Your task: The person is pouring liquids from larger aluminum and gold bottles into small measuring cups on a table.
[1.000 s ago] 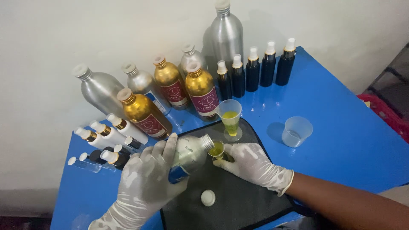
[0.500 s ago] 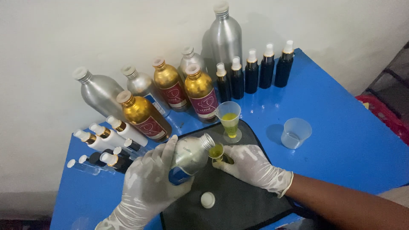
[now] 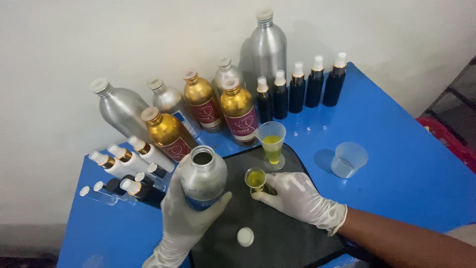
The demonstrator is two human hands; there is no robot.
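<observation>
gripped upright in the gloved left hand (image 3: 186,218) was an open silver bottle (image 3: 203,176); the gloved right hand (image 3: 297,198) pinched a small glass of yellow liquid (image 3: 255,178) on the black mat (image 3: 277,238). gold and silver bottles (image 3: 238,111) lined the wall, on a blue table (image 3: 396,149).

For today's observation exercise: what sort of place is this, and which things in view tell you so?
Probably a small home workshop for filling perfume or oil: metal bottles stand along a plain wall, a measuring cup holds yellow liquid, and gloved hands work on a blue table.
</observation>
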